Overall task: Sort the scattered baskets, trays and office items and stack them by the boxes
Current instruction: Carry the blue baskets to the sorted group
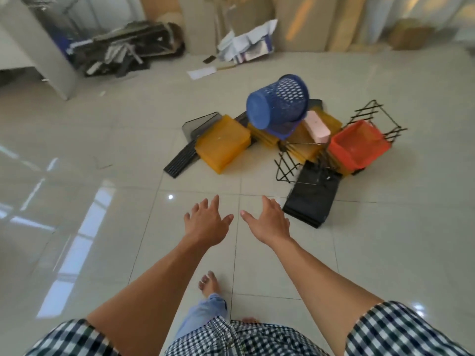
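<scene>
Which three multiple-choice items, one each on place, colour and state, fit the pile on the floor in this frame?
1. Where does the pink rectangular block lie?
A) between the round blue perforated plastic basket and the orange-red rectangular plastic basket
B) alone on bare tiles
C) inside a cardboard box

2. What colour is the flat plastic tray at the pile's left?
A) green
B) white
C) amber yellow

3. How does the blue basket sit?
A) upright on the floor
B) tipped on its side atop the pile
C) crushed flat

Answers:
1 A, the block shows between those two baskets.
2 C, its surface is plainly translucent amber.
3 B, its solid base faces the camera and other items lie under it.
</scene>
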### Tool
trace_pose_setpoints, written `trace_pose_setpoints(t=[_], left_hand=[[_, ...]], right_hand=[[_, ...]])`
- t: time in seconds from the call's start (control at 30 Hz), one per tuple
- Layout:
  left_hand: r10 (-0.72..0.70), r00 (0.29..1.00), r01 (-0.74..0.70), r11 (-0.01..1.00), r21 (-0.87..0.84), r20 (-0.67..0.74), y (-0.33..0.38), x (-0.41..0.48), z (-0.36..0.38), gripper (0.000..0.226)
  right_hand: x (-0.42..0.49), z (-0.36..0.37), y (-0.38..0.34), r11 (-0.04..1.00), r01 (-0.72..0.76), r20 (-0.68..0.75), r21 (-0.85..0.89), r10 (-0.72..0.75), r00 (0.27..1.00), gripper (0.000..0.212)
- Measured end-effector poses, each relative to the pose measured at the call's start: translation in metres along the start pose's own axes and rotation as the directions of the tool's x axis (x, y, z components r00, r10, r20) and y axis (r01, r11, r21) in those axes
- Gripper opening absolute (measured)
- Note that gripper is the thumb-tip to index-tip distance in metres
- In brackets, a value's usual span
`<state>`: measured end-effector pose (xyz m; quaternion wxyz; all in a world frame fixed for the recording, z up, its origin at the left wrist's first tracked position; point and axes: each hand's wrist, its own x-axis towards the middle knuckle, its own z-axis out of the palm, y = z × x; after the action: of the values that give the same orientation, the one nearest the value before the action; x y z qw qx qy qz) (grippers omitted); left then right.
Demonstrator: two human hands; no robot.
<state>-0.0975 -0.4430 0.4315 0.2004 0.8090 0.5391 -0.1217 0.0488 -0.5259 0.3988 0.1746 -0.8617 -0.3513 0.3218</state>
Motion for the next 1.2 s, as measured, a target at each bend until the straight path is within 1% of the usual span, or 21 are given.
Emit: trace_pose_setpoints(t=[0.13,0.27,0.53,0.67,0.9,1.2], left_hand=[[0.103,0.994,-0.104,0.994,0.022,0.027,0.013,0.041,-0.009,0.078],[0.163,0.986,-0.164,0.985,0.052,0.033,0.009,0.082,-0.032,0.078],[0.243,0.969,-0.245,0.965,0.095,0.034,-0.024,0.153,-0.084,0.078],[0.246,0.968,-0.249,0.964,0.095,0.040,-0.036,0.185,-0.097,0.079],[0.228,0.970,-0.236,0.966,0.101,0.081,-0.041,0.243,-0.109,0.079],[0.171,0.980,-0.183,0.977,0.114,0.104,-0.019,0.355,-0.150,0.079]], right_hand=[[0.024,-0.010,-0.003,0.995,-0.090,-0.064,0.048,0.093,0.994,0.093],[0.048,-0.013,-0.025,0.987,-0.140,-0.108,0.081,0.148,0.983,0.092],[0.095,-0.005,-0.093,0.976,-0.168,-0.170,0.138,0.191,0.967,0.092],[0.117,0.000,-0.118,0.976,-0.171,-0.169,0.133,0.192,0.967,0.092],[0.172,-0.004,-0.139,0.971,-0.198,-0.145,0.131,0.217,0.965,0.092],[0.295,-0.033,-0.166,0.970,-0.191,-0.103,0.152,0.208,0.973,0.090]])
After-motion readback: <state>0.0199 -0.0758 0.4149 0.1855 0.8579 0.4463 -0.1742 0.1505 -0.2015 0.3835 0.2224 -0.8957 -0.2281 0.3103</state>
